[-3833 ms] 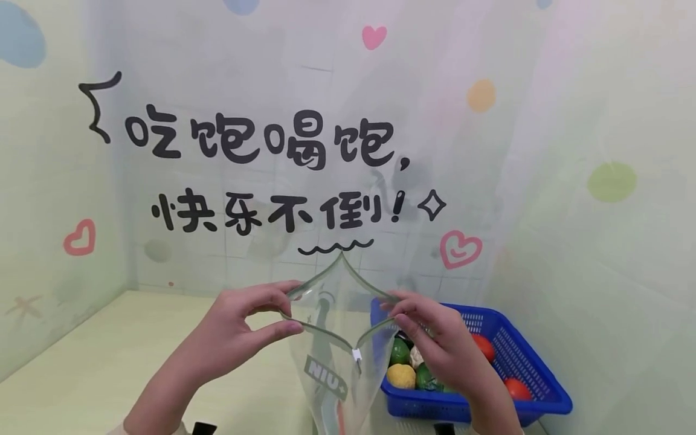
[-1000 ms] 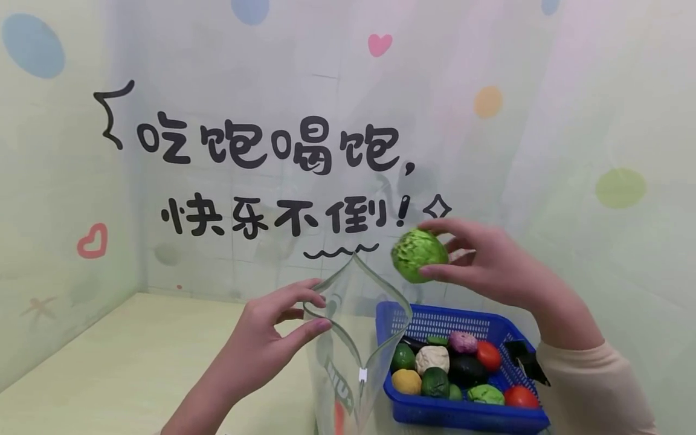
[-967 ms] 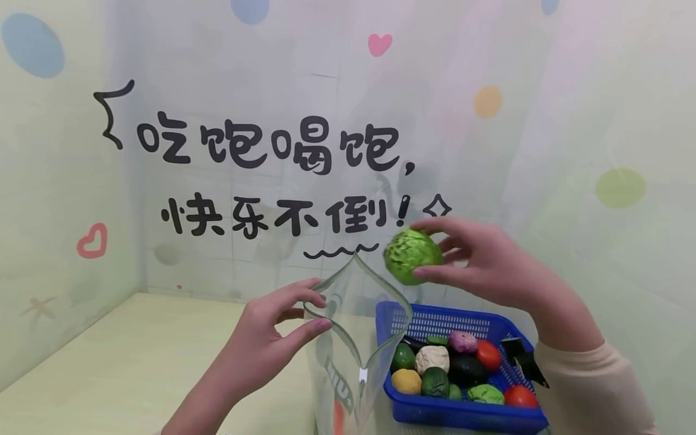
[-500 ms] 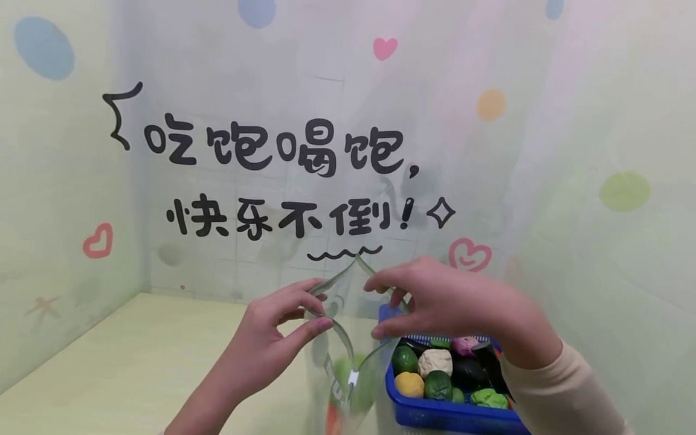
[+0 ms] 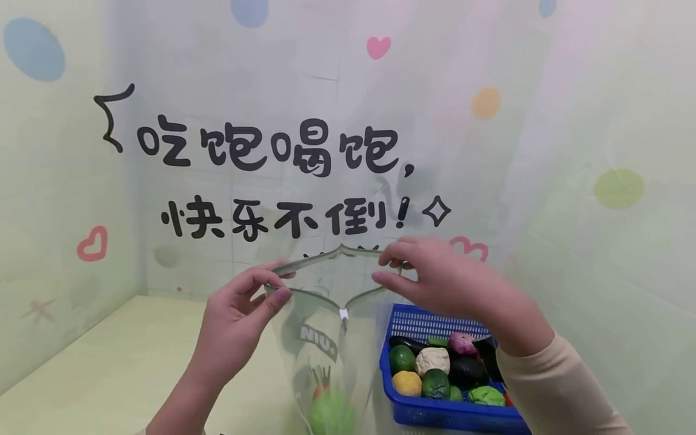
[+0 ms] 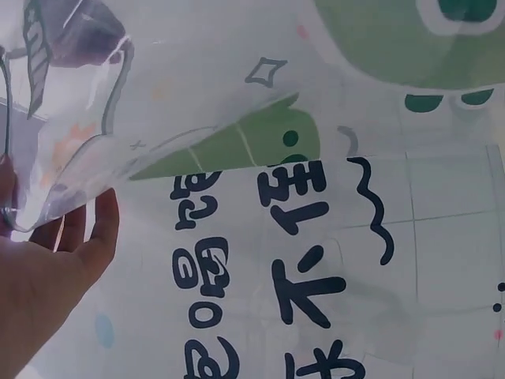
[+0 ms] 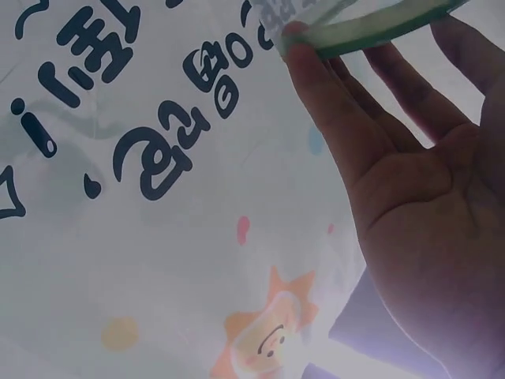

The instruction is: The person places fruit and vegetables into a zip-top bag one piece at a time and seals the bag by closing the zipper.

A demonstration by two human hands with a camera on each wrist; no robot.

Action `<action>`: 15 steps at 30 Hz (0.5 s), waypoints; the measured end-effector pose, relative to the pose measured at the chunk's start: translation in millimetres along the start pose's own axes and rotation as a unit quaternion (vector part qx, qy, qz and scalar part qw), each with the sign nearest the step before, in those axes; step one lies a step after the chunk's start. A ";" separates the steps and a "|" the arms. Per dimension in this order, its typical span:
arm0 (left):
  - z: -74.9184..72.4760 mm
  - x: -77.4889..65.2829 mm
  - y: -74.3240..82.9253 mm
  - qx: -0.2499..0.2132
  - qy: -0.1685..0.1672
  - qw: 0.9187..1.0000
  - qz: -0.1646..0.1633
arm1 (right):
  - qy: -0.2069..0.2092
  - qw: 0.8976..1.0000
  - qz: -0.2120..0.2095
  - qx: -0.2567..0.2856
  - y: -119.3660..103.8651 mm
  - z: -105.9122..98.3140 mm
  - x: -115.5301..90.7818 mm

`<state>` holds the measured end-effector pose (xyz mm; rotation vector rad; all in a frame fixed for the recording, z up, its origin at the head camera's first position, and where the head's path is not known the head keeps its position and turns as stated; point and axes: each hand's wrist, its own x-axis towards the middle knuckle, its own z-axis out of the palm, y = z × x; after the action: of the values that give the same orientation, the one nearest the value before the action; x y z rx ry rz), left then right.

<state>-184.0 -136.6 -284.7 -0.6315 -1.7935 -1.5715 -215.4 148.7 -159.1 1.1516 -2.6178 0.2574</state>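
- Clock directions follow my head view, centred on the mouth of the clear bag [image 5: 318,339].
- Nine o'clock: my left hand [image 5: 239,317] pinches the rim, thumb on the near edge, other fingers behind.
- Three o'clock: my right hand [image 5: 440,272] has its fingers curled about the opposite rim; thumb and forefinger stand slightly apart, and I cannot tell how firmly they grip.
- Function: this opposed hold appears to pull the mouth into a wide diamond, with the zip slider [image 5: 343,315] at six o'clock.
- Contents: a round green vegetable [image 5: 331,414] and a carrot-like piece [image 5: 322,391] lie low at six o'clock, seen through the film, well below all my fingers.
- Four o'clock: the blue basket [image 5: 435,413] of vegetables sits beneath my right forearm, presumably for short reaching.
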 end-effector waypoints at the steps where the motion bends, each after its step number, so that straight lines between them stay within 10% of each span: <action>1: -0.7 0.4 -0.8 -0.006 0.005 1.000 -0.006 | 0.017 1.000 -0.007 -0.003 0.8 0.9 0.2; 9: -0.6 2.8 -10.0 0.040 -0.074 0.995 -0.057 | 0.039 0.994 -0.097 0.041 13.5 19.9 2.3; 15: 1.5 2.0 -8.9 0.060 -0.087 0.993 -0.054 | 0.096 0.992 -0.068 0.035 33.7 25.9 10.1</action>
<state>-192.1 -136.7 -289.2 -0.6405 -2.0655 -1.5036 -251.4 157.3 -182.2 1.2562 -2.3699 0.4114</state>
